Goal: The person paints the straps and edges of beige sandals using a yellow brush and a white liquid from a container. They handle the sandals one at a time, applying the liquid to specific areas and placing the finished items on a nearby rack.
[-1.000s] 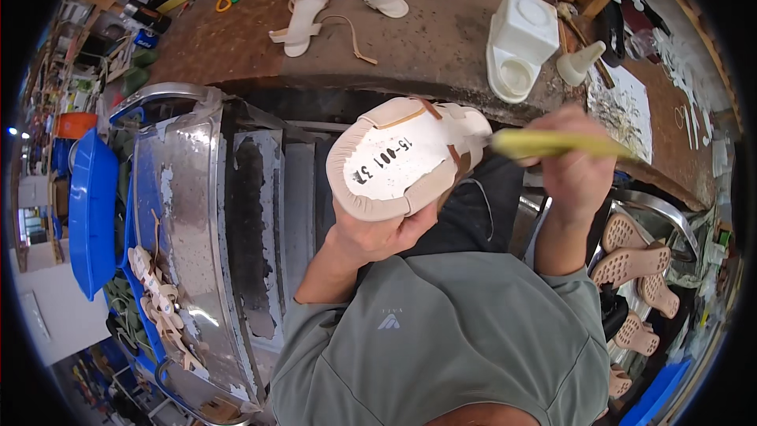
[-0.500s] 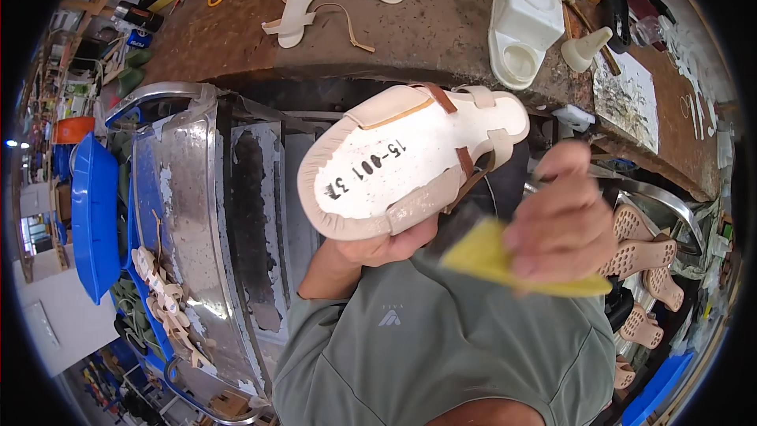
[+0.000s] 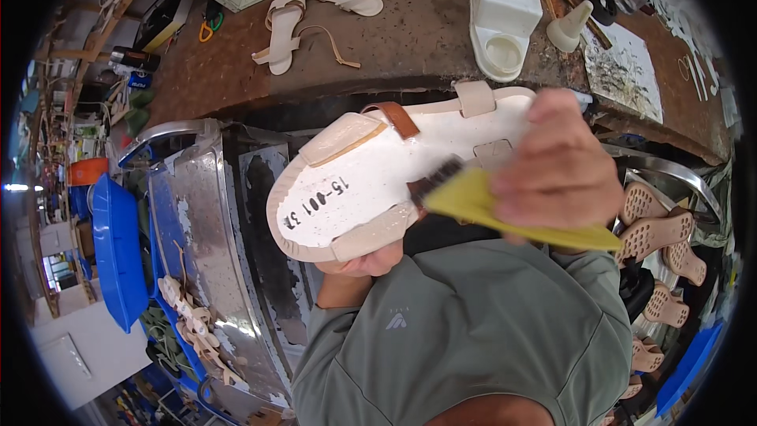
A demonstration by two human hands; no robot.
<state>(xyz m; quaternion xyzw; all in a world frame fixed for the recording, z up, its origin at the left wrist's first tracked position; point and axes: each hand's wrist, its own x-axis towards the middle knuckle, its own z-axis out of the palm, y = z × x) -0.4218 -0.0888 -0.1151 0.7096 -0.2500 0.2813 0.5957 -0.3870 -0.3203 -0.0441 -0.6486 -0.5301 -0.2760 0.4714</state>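
Observation:
A beige sandal upper on its last, with a white underside [image 3: 355, 177] and brown strap ends, lies across the middle of the view, bottom up. My left hand [image 3: 367, 260] grips it from below near the toe; most of its fingers are hidden beneath. My right hand [image 3: 552, 173], slightly blurred, is closed around a yellow-handled brush [image 3: 465, 197]. The dark bristles meet the near side of the underside around its middle, beside a brown strap end. Part of the heel end is hidden behind my right hand.
On the brown bench ahead stand a pair of strappy sandals [image 3: 285, 28], a white plastic pot [image 3: 505, 16] and a white nozzle [image 3: 569, 28]. A worn metal rack [image 3: 205, 229] and blue bin [image 3: 118, 252] are at left. Several beige soles [image 3: 654, 237] hang at right.
The brush has come left from beside the sandal onto its underside. The sandal sits a little further left and appears closer. The view has shifted slightly.

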